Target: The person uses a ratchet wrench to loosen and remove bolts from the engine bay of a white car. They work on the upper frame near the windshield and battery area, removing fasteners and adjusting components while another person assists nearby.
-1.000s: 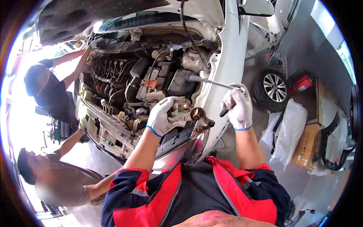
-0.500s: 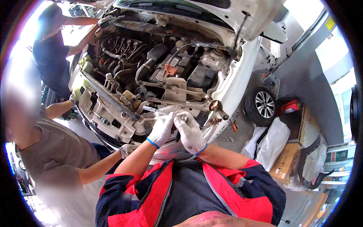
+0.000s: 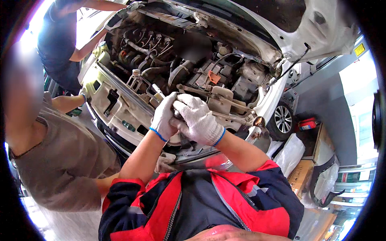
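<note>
My left hand [image 3: 164, 119] and my right hand [image 3: 196, 120], both in white knit gloves with blue cuffs, are closed together around a metal ratchet wrench [image 3: 158, 90], whose shiny shaft sticks out up and to the left; the rest is mostly hidden by the gloves. They are over the front of the open engine bay of a white car, near the pale front panel [image 3: 111, 107] and a metal bracket [image 3: 219, 105]. An orange terminal cover [image 3: 214, 77] sits farther back among dirty engine parts.
A co-worker in grey [image 3: 64, 158] stands close at my left, another in dark clothing [image 3: 56, 52] beyond. The raised hood [image 3: 321, 34] is at upper right. A loose wheel [image 3: 282, 119], red extinguisher [image 3: 307, 124], plastic-wrapped parts [image 3: 290, 152] and cardboard box [image 3: 302, 174] lie right.
My right hand has come from beside the right fender to join my left hand on the wrench, toward the middle front. The view has shifted, and the grey-clad co-worker appears closer.
</note>
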Motion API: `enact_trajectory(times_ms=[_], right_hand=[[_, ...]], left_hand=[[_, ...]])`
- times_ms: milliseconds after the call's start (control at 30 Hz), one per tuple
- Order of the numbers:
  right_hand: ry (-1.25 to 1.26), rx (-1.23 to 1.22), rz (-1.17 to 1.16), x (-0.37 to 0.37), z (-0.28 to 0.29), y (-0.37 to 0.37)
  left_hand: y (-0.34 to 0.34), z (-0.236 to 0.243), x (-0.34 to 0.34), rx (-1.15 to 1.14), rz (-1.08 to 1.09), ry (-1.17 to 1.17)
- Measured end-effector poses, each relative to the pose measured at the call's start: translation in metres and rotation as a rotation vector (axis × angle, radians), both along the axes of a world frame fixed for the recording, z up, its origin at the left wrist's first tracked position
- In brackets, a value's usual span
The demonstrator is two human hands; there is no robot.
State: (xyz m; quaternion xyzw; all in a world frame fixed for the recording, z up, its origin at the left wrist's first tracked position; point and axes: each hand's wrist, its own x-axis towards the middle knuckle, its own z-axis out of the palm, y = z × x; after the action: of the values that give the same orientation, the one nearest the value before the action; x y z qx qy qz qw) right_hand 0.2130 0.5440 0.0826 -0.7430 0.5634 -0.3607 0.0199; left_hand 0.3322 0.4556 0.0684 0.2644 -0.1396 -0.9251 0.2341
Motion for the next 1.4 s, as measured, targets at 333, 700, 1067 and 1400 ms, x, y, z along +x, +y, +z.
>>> enact_trajectory(times_ms=[333, 700, 1067, 1400], right_hand=[[0.159, 0.249, 0.036, -0.037, 0.024, -0.042], [-0.175, -0.052, -0.037, -0.103, 0.006, -0.136], [0.223, 0.091, -0.848, -0.353, -0.028, -0.288], [0.444, 0.214, -0.771, -0.368, -0.040, -0.378]], left_hand=[[-0.041, -0.013, -0.026, -0.097, 0.104, -0.167], [-0.135, -0.020, -0.072, -0.570, -0.158, -0.219], [-0.177, -0.153, -0.054, -1.346, 0.195, -0.775], [-0.188, -0.153, -0.053, -1.374, 0.226, -0.849]])
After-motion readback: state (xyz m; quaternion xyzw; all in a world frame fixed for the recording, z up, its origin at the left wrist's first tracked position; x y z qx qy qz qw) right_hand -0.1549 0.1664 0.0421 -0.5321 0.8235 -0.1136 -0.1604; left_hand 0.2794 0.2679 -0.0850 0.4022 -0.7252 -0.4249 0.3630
